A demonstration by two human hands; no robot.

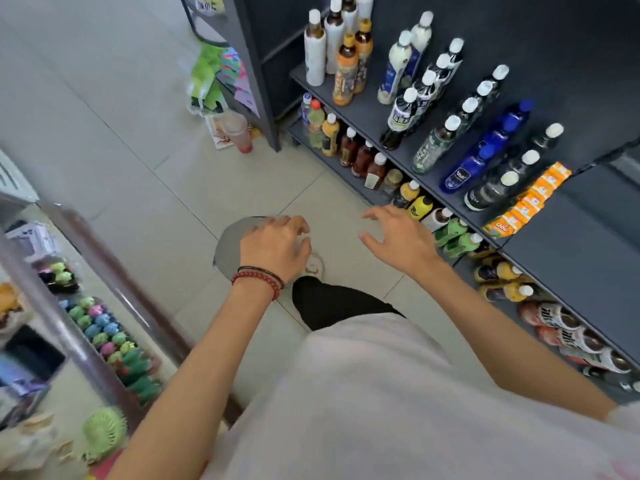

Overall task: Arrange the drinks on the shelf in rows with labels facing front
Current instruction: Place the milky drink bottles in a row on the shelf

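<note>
Rows of drinks (433,147) are already formed on the shelf (367,112) at right; labels are judged only partly fronted. Nothing is held: the left hand (273,247) grip is loosely curled, the right hand (398,237) grip spread wide.

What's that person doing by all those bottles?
A person stands at the shelf, where bottles stand in rows. Both hands are empty: the left hand and the right hand hover above the floor, the right one near the lower bottles.
</note>
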